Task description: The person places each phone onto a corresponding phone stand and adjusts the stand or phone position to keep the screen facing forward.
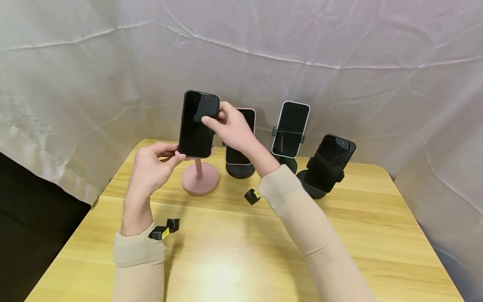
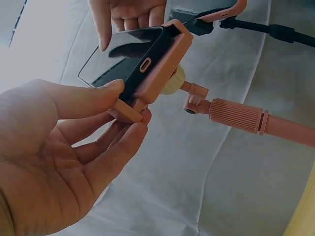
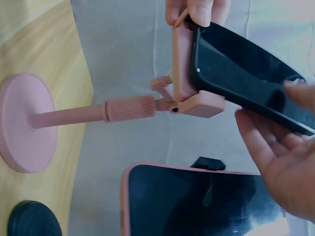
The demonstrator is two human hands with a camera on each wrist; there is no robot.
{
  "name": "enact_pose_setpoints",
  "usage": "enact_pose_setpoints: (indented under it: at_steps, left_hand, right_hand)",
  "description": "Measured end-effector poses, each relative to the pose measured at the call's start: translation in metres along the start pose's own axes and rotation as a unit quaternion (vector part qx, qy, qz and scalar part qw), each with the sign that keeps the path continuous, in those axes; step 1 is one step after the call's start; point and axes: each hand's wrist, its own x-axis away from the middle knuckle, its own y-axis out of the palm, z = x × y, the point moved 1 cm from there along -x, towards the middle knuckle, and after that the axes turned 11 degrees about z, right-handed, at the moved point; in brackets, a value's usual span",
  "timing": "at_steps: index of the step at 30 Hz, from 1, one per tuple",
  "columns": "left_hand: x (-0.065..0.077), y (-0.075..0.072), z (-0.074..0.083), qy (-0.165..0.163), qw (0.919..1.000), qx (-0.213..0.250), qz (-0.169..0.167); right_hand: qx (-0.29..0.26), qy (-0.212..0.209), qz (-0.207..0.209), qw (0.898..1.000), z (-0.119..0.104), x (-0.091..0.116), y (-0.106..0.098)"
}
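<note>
A black-cased smartphone (image 1: 193, 134) with a dark screen stands upright at the pink phone stand (image 1: 200, 180), its lower end in the stand's pink clamp (image 3: 183, 66). My left hand (image 1: 150, 170) pinches the clamp's side arm at the phone's lower left corner, thumb in front and fingers behind. Higher up, my right hand (image 1: 237, 129) grips the phone's right edge, with the thumb over the screen and the other fingers behind. In the right wrist view, the clamp's other arm (image 3: 203, 104) sits by the phone's lower right side.
Close behind my right hand, a pink-edged phone (image 1: 235, 156) stands on a black base (image 1: 240, 171). Farther right are a white-edged phone (image 1: 290, 130) in a green holder (image 1: 288, 162) and a black phone (image 1: 332, 163) on a black stand (image 1: 314, 191). Pale cloth (image 1: 241, 42) hangs behind the wooden table (image 1: 211, 235).
</note>
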Motion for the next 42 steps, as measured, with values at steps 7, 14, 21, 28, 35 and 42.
enact_pose_setpoints:
  at_steps: [7, 14, 21, 28, 35, 42]
  left_hand:
    - [0.0, 0.0, 0.001, -0.009, 0.9999, -0.008, 0.004]
    - [-0.001, 0.002, 0.003, -0.022, 0.9996, -0.019, -0.001]
    - [-0.003, 0.002, 0.005, -0.016, 0.9996, -0.022, -0.003]
    - [-0.002, 0.001, 0.005, -0.022, 0.9996, -0.016, -0.006]
    - [-0.003, 0.001, 0.005, -0.024, 0.9995, -0.019, -0.006]
    - [-0.002, 0.001, 0.005, -0.026, 0.9994, -0.022, -0.008]
  right_hand:
    - [0.054, -0.005, -0.012, 0.998, -0.004, -0.003, -0.002]
    - [0.055, -0.017, -0.039, 0.998, -0.006, -0.005, -0.005]
    - [0.049, -0.023, -0.055, 0.997, -0.006, -0.009, -0.006]
    - [0.062, -0.031, -0.082, 0.994, -0.008, -0.011, -0.006]
    - [0.054, -0.028, -0.103, 0.993, -0.011, -0.014, -0.005]
    - [0.058, -0.038, -0.114, 0.991, -0.009, -0.015, -0.003]
